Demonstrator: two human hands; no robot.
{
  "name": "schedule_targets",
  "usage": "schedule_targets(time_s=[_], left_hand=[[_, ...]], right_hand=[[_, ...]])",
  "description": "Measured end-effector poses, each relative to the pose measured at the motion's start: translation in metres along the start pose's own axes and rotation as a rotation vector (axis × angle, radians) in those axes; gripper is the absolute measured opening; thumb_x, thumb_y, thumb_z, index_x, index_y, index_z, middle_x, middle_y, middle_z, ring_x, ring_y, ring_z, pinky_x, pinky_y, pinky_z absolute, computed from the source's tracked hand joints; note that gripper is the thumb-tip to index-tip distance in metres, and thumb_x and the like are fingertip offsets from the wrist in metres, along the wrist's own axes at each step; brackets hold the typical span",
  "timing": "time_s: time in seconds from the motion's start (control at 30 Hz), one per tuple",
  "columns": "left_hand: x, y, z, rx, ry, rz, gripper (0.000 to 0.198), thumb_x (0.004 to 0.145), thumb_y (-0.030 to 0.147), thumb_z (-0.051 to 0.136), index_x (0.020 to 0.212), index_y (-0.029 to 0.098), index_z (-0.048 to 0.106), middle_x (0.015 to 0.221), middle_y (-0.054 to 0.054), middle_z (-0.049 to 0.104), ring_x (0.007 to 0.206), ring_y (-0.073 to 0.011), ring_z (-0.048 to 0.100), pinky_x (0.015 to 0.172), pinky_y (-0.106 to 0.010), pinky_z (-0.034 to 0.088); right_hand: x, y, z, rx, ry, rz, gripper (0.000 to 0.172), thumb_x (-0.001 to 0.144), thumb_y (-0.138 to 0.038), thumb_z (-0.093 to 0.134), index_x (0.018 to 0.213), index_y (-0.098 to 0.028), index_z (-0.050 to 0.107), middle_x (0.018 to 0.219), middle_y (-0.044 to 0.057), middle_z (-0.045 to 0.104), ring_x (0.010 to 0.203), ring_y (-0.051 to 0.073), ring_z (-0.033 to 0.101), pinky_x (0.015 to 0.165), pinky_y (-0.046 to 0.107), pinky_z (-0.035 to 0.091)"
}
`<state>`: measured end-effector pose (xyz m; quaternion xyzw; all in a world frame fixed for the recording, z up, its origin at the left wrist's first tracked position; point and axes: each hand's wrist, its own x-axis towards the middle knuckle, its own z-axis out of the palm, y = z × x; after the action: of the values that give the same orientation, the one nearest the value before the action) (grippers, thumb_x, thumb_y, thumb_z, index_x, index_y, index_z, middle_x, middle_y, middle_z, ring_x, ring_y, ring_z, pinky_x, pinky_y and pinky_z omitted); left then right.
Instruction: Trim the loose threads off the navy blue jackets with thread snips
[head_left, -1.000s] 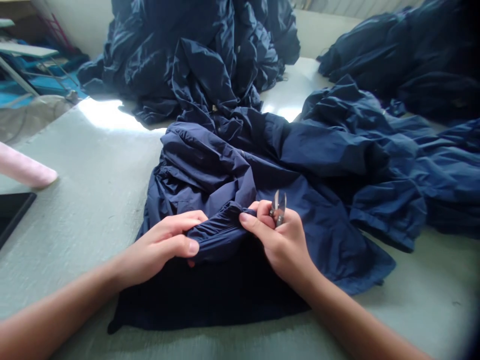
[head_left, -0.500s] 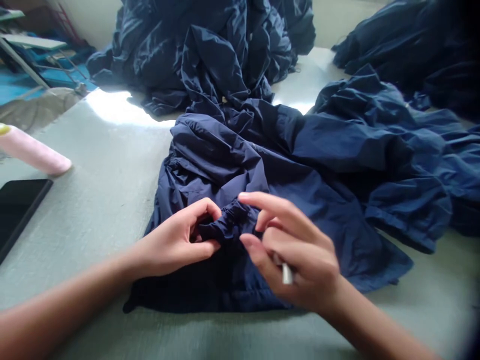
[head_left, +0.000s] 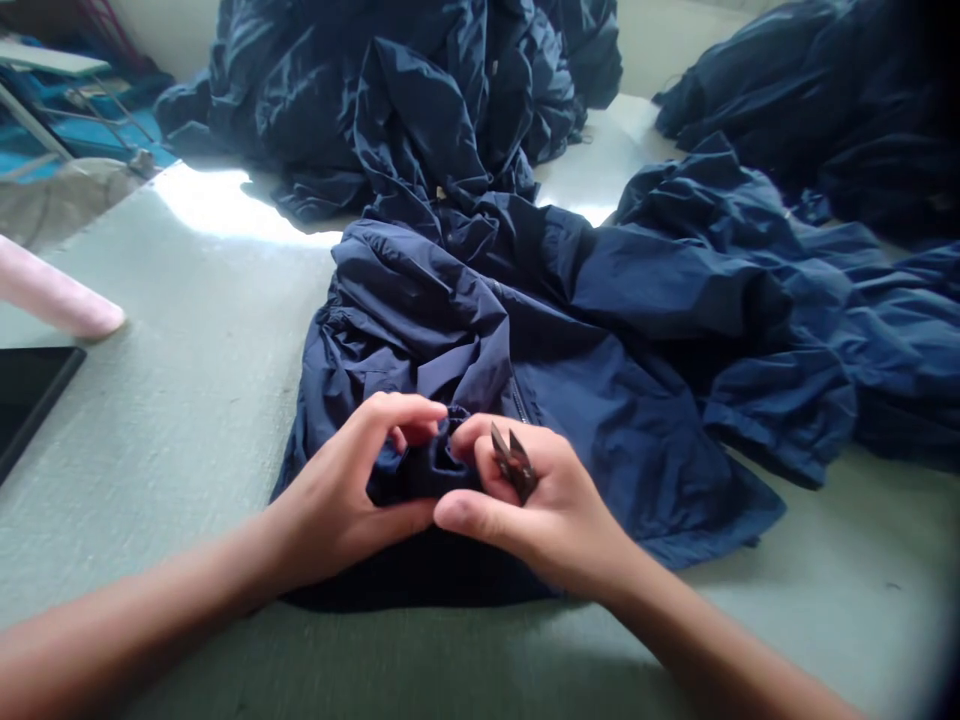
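Observation:
A navy blue jacket [head_left: 540,340] lies crumpled on the pale table [head_left: 187,400] in front of me. My left hand [head_left: 352,500] pinches a gathered cuff or hem of the jacket [head_left: 424,465] between thumb and fingers. My right hand [head_left: 540,510] grips the same bunched fabric from the right, its thumb meeting my left thumb. Small metal thread snips [head_left: 512,462] are held in my right hand, their two blades pointing up and slightly apart.
A tall heap of navy garments [head_left: 405,90] sits at the back of the table, and more navy garments [head_left: 832,130] spread along the right. A pink cylinder [head_left: 60,298] and a dark flat tablet [head_left: 30,395] lie at the left edge.
My right hand turned back palm-down onto the cuff, and the snips' blades now show on top. Both hands have bunched the fabric closer together. The view shifted slightly.

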<state>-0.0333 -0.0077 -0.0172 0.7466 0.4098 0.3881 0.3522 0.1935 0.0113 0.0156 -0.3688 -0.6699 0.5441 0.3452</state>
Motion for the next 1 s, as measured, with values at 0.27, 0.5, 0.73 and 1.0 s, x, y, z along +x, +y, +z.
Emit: schedule_targets(time_s=[0.27,0.5,0.73,1.0], left_hand=[[0.005,-0.001,-0.003,0.043,-0.004,0.006,0.047,0.094,0.041,0.085,0.128,0.026,0.057,0.137,-0.009,0.063,0.129,-0.0275,0.060,0.107,-0.041,0.051],[0.007,0.000,-0.003,0.050,-0.058,0.005,0.035,0.095,0.031,0.083,0.106,0.024,0.051,0.137,-0.008,0.064,0.128,-0.0243,0.061,0.110,-0.040,0.049],[0.007,0.004,-0.004,0.189,-0.107,0.085,0.034,0.096,0.032,0.082,0.098,0.024,0.050,0.128,-0.005,0.059,0.118,-0.0211,0.056,0.102,-0.034,0.047],[0.010,0.001,-0.007,0.176,-0.132,0.049,0.030,0.103,0.044,0.072,0.095,0.021,0.053,0.102,-0.002,0.057,0.099,-0.0210,0.051,0.089,-0.033,0.044]], right_hand=[[0.002,0.025,0.010,0.447,0.253,0.299,0.043,0.073,-0.017,0.084,0.056,-0.020,0.046,0.077,0.000,0.062,0.073,0.015,0.051,0.071,0.031,0.038],[0.001,0.028,0.009,0.562,0.256,0.287,0.041,0.075,-0.018,0.084,0.057,-0.020,0.047,0.068,-0.003,0.052,0.064,0.013,0.042,0.064,0.031,0.031],[-0.003,0.039,0.008,0.426,0.236,0.272,0.048,0.084,-0.025,0.086,0.061,-0.022,0.043,0.064,-0.005,0.039,0.063,0.014,0.036,0.062,0.033,0.026],[-0.002,0.041,0.007,0.457,0.222,0.218,0.047,0.083,-0.017,0.080,0.059,-0.021,0.040,0.067,-0.004,0.037,0.065,0.014,0.038,0.065,0.034,0.028]])
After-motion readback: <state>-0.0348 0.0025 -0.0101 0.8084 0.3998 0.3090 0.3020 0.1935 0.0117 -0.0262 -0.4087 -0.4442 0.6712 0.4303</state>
